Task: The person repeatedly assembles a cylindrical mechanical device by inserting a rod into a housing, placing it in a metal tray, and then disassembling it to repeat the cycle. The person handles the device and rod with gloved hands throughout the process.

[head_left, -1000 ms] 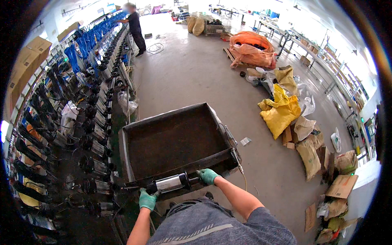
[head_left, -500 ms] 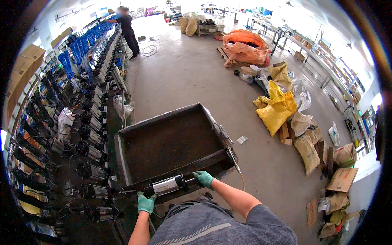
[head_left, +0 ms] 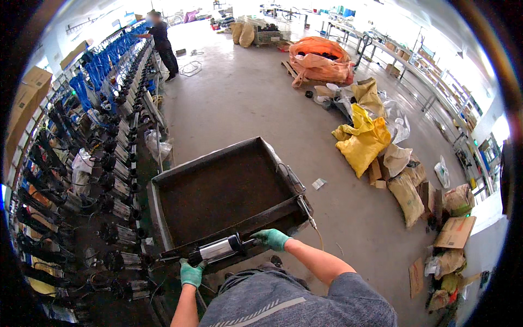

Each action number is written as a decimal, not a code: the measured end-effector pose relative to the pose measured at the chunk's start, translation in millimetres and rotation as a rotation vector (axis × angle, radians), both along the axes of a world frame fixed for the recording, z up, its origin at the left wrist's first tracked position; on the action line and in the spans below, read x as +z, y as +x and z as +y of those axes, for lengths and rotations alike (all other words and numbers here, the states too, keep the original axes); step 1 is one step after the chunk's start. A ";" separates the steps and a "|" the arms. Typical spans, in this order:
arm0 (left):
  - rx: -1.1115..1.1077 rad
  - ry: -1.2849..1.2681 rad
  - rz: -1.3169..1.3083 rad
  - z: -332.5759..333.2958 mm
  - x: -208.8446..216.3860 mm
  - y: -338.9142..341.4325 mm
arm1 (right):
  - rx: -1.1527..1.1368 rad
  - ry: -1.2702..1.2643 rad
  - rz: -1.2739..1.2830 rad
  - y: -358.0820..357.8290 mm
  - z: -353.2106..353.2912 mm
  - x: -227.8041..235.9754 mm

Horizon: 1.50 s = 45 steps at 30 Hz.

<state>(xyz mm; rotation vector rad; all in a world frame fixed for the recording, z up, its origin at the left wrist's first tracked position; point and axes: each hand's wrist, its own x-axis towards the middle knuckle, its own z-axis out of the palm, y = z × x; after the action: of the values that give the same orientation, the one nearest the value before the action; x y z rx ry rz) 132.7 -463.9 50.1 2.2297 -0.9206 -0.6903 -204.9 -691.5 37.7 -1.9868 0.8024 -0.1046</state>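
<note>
A motor (head_left: 219,249) with a shiny steel barrel and black ends lies along the near edge of a dark, shallow metal tray (head_left: 154,210), tilted up to the right. My left hand (head_left: 192,272), in a green glove, is closed around its left black end, with the thumb toward the barrel. At the other end my right hand (head_left: 272,240), also gloved in green, has its fingers closed on the thin rod that sticks out of the motor. The fingertips of both hands are partly hidden.
Rows of similar motors (head_left: 121,234) with black and blue cables stand at my left. An air hose fitting (head_left: 306,210) hangs on the tray's right corner. Yellow sacks (head_left: 365,143), cartons (head_left: 455,232) and an orange bag (head_left: 321,59) lie to the right. A person (head_left: 163,46) stands far left.
The surroundings and the tray have shifted slightly left in the picture. My right hand has turned a little, while both hands stay at the motor's ends.
</note>
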 end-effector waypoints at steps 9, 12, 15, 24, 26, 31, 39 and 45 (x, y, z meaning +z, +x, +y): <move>0.033 0.006 0.000 -2.4 2.9 -3.3 | -0.556 0.595 -0.137 20.8 20.9 0.1; 0.006 -0.074 0.030 -2.1 -6.1 2.8 | -0.546 0.481 -0.101 25.0 18.4 1.2; 0.026 -0.076 -0.012 -7.8 14.8 -12.5 | -0.658 0.674 -0.029 31.8 13.7 7.7; 0.033 0.009 -0.072 -4.6 14.8 -8.9 | -0.349 -0.130 -0.037 21.4 29.2 -12.5; 0.033 -0.003 -0.079 -2.6 11.9 -7.1 | -0.131 -0.287 0.223 15.7 31.4 30.7; -0.001 -0.067 -0.007 -5.1 17.7 -11.1 | -0.057 -0.430 0.170 7.2 19.1 -1.5; 0.008 -0.068 0.057 -5.7 4.1 -2.4 | -0.035 -0.250 0.146 4.6 11.5 29.5; 0.026 -0.005 0.020 -9.5 11.7 -4.7 | -0.565 -0.631 0.035 -71.4 7.9 4.0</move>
<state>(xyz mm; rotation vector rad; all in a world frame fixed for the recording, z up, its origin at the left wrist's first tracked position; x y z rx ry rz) 128.0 -473.5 61.8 2.2225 -0.8807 -0.6969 -276.4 -683.6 41.7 -2.2696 1.4716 -0.7298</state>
